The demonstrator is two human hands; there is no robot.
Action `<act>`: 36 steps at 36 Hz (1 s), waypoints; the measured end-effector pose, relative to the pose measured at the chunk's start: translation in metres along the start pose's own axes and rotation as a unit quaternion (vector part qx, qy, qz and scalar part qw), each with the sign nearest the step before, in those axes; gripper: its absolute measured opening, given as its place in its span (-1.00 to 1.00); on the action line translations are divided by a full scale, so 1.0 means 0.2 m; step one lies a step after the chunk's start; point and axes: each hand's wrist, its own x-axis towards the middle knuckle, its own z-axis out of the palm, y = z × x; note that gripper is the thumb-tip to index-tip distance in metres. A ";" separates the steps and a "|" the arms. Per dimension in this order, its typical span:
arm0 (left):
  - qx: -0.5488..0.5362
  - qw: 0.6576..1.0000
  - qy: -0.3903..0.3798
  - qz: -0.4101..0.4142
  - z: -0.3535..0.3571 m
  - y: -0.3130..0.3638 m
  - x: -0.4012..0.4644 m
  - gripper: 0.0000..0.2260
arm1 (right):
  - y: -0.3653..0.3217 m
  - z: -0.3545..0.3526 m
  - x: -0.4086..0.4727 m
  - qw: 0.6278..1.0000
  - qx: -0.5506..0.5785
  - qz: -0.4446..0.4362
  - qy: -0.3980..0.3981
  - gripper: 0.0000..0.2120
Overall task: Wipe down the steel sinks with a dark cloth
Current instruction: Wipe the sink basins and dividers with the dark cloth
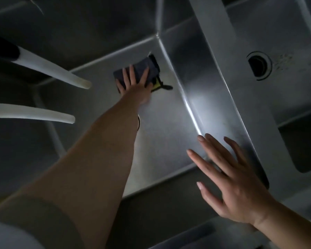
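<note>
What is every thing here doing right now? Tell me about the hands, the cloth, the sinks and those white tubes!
left hand: fingers spread flat, pressing the cloth down.
dark cloth: folded, flat on the near sink's floor, by the far corner.
right hand: open, fingers straight, by the divider wall.
near sink: holds the cloth, no water visible.
far sink: drain open, unplugged.
two white tubes: hanging over the sinks, nothing flowing out.

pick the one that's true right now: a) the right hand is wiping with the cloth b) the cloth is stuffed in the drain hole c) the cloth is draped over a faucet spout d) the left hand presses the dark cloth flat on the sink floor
d: the left hand lies with straight fingers on the dark cloth, flat on the sink floor, while the right hand is spread open and holds nothing.
</note>
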 end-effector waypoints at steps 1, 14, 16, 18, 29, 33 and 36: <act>-0.003 1.000 -0.002 -0.008 -0.01 0.01 0.02 -0.48 | 0.00 0.00 0.00 1.000 0.001 0.002 -0.001 -0.35; 0.066 0.978 -0.104 0.169 0.40 0.01 -0.85 -0.45 | -0.01 0.00 0.00 1.000 0.007 0.011 -0.024 -0.32; 0.084 0.967 -0.127 0.206 0.52 -0.02 -1.06 -0.43 | -0.01 0.00 0.00 0.999 0.015 0.012 -0.031 -0.33; 0.095 0.959 -0.153 0.218 0.58 -0.03 -1.20 -0.43 | -0.01 0.00 0.00 0.999 0.017 0.013 -0.038 -0.34; 0.099 0.974 -0.119 0.167 0.34 0.02 -1.09 -0.35 | -0.02 -0.02 0.00 0.998 0.017 0.008 -0.058 -0.35; 0.092 0.968 -0.165 0.163 0.30 0.04 -1.04 -0.54 | -0.02 -0.02 0.00 0.998 0.016 0.016 -0.063 -0.33; -0.012 0.972 -0.192 0.137 0.26 0.05 -1.03 -0.72 | -0.02 -0.02 0.00 0.997 0.026 0.021 -0.063 -0.34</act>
